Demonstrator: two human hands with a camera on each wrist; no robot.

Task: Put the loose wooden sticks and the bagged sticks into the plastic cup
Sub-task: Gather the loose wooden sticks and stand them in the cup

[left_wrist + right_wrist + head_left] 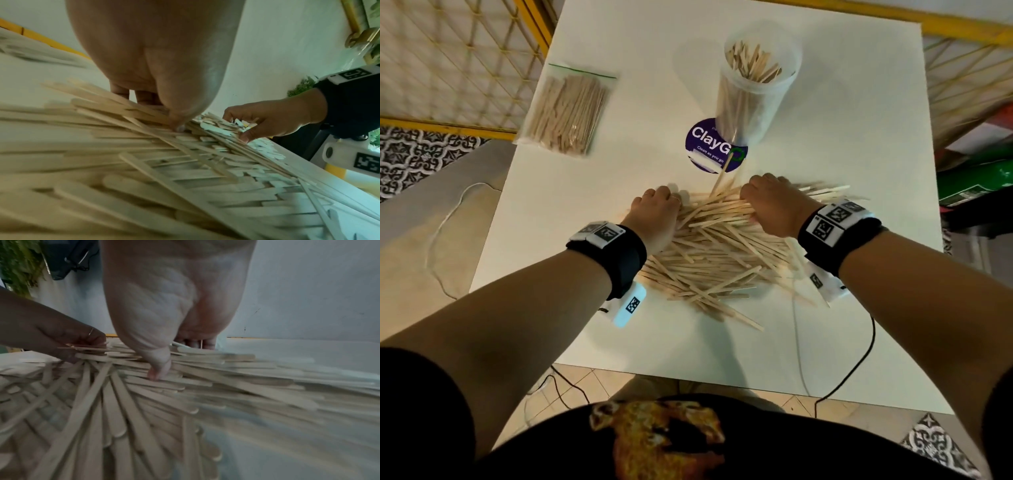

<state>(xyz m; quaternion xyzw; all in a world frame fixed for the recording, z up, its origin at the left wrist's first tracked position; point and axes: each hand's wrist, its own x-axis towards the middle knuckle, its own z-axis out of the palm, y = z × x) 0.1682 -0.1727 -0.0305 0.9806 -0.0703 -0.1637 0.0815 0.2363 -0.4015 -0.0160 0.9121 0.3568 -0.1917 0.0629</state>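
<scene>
A wide pile of loose wooden sticks (722,253) lies in the middle of the white table (619,335). At the pile's far edge my left hand (657,209) and right hand (767,202) each grip a bunch. In the left wrist view my left hand (162,113) has its thumb on top of the sticks (185,162) and its fingers behind them. The right wrist view shows my right hand (176,358) pinching sticks (205,386) the same way. Beyond the hands stands the clear plastic cup (753,85), upright with sticks in it. The bagged sticks (566,109) lie at the far left.
A round purple sticker (705,144) lies on the table at the cup's base, with one stick across it. Cables (859,370) hang over the near edge. A yellow lattice fence (465,51) runs behind and left of the table. A green object (976,181) sits at right.
</scene>
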